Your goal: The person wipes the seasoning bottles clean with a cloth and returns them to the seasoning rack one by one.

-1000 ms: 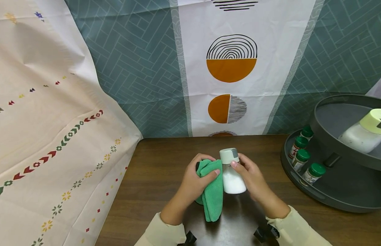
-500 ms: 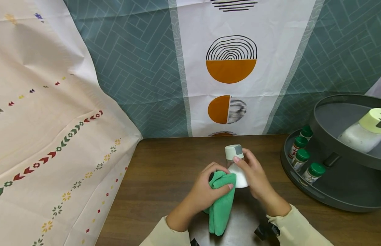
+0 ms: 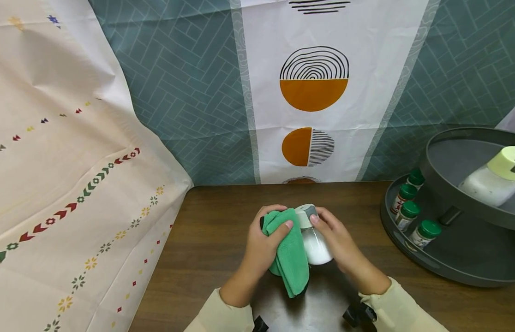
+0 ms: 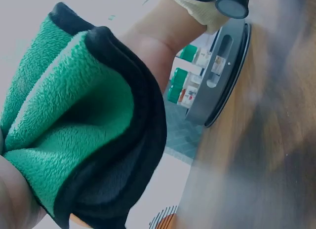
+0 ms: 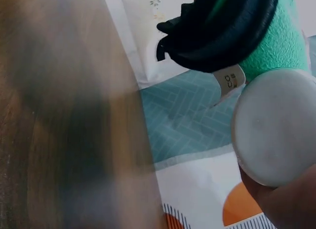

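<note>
My left hand (image 3: pixel 261 244) grips a folded green cloth (image 3: pixel 291 258) with a black edge, thumb over its front. The cloth lies against the side of a clear bottle (image 3: pixel 317 249) with white contents and a pale cap with a grey part. From the right, my right hand (image 3: pixel 338 242) holds this bottle, its thumb near the cap. In the right wrist view the bottle's round base (image 5: pixel 276 130) shows, lifted off the table, with the cloth (image 5: pixel 284 49) touching it. The left wrist view shows the cloth's folds (image 4: pixel 74 105) and dark lining; the bottle is hidden there.
A grey two-tier turntable rack (image 3: pixel 452 272) stands at the right. Several green-capped jars (image 3: pixel 408 210) line its lower tier, and a white bottle with a yellow-green cap (image 3: pixel 490 182) lies tilted on top. A patterned cloth (image 3: pixel 116 207) hangs at the left of the wooden table (image 3: pixel 212 221).
The left hand with the cloth went right and down, then back up and left. The bottle shifted up and right, then returned lower, its cap now tilted left. Both hands kept their hold.
</note>
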`<action>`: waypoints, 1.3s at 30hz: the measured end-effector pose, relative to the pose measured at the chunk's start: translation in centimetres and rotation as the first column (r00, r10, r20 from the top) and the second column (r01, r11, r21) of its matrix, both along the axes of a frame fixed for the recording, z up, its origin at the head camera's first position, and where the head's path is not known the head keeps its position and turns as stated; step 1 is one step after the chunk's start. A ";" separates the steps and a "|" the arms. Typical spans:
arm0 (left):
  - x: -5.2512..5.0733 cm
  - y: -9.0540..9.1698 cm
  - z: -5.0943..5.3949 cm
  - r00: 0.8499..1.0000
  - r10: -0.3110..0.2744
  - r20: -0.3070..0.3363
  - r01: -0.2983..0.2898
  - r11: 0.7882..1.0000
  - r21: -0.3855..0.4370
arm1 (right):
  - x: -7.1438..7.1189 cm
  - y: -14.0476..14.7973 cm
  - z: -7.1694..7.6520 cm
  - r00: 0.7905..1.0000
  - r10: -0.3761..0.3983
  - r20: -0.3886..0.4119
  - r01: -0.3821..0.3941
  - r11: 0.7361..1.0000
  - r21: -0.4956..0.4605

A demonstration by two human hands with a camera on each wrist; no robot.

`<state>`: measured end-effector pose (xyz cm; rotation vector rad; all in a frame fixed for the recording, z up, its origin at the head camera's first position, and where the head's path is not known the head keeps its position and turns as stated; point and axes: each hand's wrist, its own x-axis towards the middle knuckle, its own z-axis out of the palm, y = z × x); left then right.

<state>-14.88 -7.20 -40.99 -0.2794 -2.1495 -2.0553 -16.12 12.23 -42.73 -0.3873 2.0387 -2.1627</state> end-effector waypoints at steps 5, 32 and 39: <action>-0.1 0.1 -0.1 0.999 -0.005 0.040 0.007 0.999 -0.048 | 0.4 0.2 0.6 0.996 -0.083 0.029 0.086 0.991 -0.101; 2.1 3.7 -2.7 0.972 -0.225 0.071 0.234 0.959 -0.162 | -0.1 -0.3 0.8 0.959 -0.203 0.197 0.282 0.702 -0.653; 2.2 3.7 -2.6 0.973 -0.229 -0.035 0.222 0.964 -0.145 | -0.1 -0.6 0.2 0.930 -0.230 0.287 0.359 0.737 -0.573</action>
